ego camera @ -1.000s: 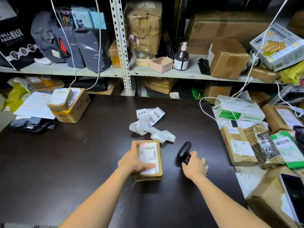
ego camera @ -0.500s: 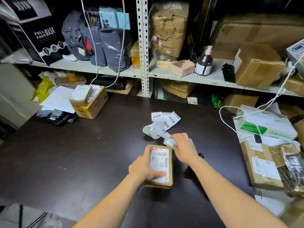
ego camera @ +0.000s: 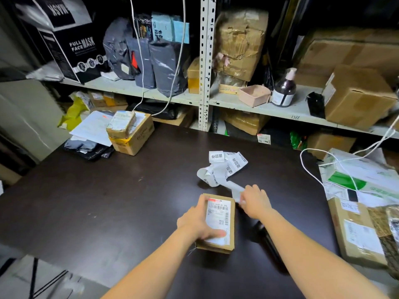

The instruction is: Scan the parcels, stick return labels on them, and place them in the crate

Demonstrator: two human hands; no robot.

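The left hand [ego camera: 199, 222] gripped a small cardboard parcel [ego camera: 216, 248] from its left side, fingers along the edge and the thumb laid across the lower end of its white shipping label [ego camera: 218, 212]. The parcel lay flat on the dark surface [ego camera: 108, 201], close in front of the person. Just beside the parcel's far right corner, the right hand [ego camera: 255, 201] pinched the loose end of a curled strip of return labels [ego camera: 224, 167], which trailed away toward the middle of the surface. At the far left corner sat a stack of two cartons [ego camera: 131, 137] on loose papers. More parcels [ego camera: 356, 229] were heaped off the right edge, with a white cable [ego camera: 311, 171] looping over them. Behind stood a metal shelf [ego camera: 248, 105] holding a pump bottle [ego camera: 284, 89] and a pink tray [ego camera: 254, 96].
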